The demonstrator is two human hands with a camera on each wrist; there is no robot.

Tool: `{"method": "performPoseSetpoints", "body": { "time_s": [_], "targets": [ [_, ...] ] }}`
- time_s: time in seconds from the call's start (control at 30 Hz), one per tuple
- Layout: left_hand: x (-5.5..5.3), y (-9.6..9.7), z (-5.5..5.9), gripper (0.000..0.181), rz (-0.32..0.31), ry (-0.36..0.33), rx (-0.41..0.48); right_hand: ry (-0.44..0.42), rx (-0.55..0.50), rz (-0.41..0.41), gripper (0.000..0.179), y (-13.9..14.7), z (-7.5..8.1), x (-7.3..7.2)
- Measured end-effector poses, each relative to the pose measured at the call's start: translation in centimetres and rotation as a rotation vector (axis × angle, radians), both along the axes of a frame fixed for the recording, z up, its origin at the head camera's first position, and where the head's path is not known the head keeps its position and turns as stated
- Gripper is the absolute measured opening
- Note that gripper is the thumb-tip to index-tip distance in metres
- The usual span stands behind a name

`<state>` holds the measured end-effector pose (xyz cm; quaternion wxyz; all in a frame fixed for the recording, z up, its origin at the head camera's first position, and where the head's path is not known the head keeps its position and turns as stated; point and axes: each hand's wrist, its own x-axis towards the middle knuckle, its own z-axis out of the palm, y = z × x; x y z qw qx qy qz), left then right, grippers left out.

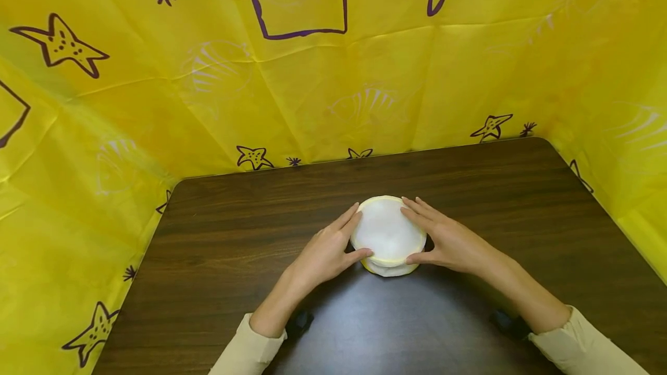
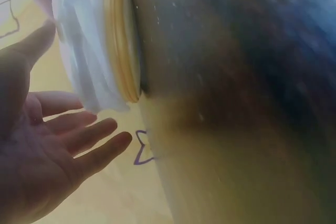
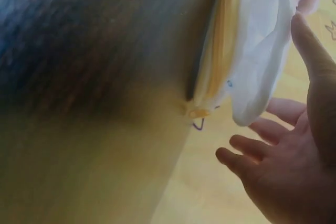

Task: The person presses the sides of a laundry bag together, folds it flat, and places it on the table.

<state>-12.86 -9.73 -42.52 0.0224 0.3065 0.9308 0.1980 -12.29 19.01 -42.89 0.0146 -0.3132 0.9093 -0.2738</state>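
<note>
A round white fabric pouch point(image 1: 389, 231) with pale yellow edging stands on the dark table in the head view. Both wrist views show its soft, creased side above a yellow zipper band point(image 2: 119, 35) near the tabletop. A zipper pull point(image 3: 199, 113) shows at the base in the right wrist view. My left hand point(image 1: 325, 252) holds the left part of the upper rim, thumb at the front and fingers farther back. Opposite it, my right hand point(image 1: 449, 241) holds the right part of the rim the same way. The outer fingers of both hands are spread apart.
The dark wood-grain table point(image 1: 234, 230) has rounded far corners. Yellow cloth point(image 1: 312, 91) printed with purple stars and pale shells hangs behind it and along both sides. Dark straps point(image 1: 299, 324) sit under the wrists near the light sleeves point(image 1: 255, 343).
</note>
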Motion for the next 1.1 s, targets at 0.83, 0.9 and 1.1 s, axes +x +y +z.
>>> {"method": "performPoseSetpoints", "body": {
  "time_s": [0.83,0.9,1.1],
  "targets": [
    [0.1,1.7,0.0,0.077,-0.108,0.053,-0.167,0.052,0.179,0.067,0.092,-1.1,-0.6,0.3],
    [0.0,1.7,-0.1,0.078,-0.114,0.039,-0.164,0.052,0.183,0.068,0.092,-1.2,-0.6,0.3],
    [0.0,1.9,-0.2,0.078,-0.118,0.015,-0.181,0.045,0.199,0.067,0.091,-1.4,-0.7,0.3]
  ]
}}
